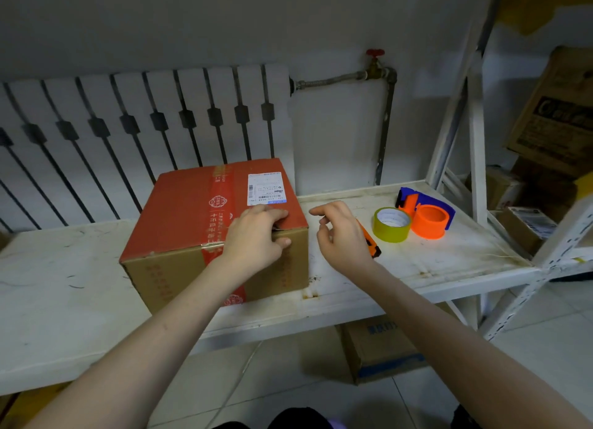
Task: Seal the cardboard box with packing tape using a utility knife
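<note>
A cardboard box [179,216] with a red top, a red tape strip and a white shipping label sits on the white shelf. My left hand [256,239] grips its near right top edge, fingers on the flap and thumb on the side. Just right of the box my right hand [340,232] hovers with curled, spread fingers and holds nothing. Under it lies an orange utility knife [372,245], mostly hidden by the hand. A roll of yellowish packing tape [392,224] stands to the right, beside an orange and blue tape dispenser [428,215].
The white shelf board [64,293] is scuffed and rust-stained, with a raised back rim. A radiator [134,133] and a pipe with a red valve [375,62] are behind. Shelf uprights [476,146] and more cartons [558,114] stand at right; another box [378,348] lies on the floor below.
</note>
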Demonstrator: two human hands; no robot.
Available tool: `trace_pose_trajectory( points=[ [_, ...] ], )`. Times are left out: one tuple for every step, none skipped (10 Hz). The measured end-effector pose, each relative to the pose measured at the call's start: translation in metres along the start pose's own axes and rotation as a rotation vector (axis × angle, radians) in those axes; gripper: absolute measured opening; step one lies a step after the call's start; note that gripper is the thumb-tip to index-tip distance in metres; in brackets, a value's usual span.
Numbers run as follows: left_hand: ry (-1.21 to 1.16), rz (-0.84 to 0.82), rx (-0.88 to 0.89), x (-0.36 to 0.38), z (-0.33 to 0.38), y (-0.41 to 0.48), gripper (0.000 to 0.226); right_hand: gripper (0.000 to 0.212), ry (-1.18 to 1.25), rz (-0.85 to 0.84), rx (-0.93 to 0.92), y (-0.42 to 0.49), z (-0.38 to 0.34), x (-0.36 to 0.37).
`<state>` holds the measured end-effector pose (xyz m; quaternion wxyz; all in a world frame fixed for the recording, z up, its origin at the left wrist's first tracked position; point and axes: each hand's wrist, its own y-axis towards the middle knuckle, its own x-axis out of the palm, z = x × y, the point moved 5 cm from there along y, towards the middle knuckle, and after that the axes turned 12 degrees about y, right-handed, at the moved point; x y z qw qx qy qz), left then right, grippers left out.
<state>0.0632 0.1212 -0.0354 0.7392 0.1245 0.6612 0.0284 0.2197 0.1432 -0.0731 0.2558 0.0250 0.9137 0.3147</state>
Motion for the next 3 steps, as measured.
trace_pose_trajectory(
  points=[
    [-0.088,0.030,-0.003,-0.012,-0.006,-0.007,0.056,0.022,0.009,-0.057,-0.004,0.000,-0.015,0.001],
    [-0.117,0.072,-0.023,-0.035,-0.013,-0.017,0.053,0.019,-0.025,-0.142,0.063,-0.001,-0.022,0.005],
    [-0.145,0.166,-0.059,-0.065,-0.022,-0.024,0.049,0.021,-0.022,-0.097,0.080,0.000,-0.036,-0.002]
  ],
)
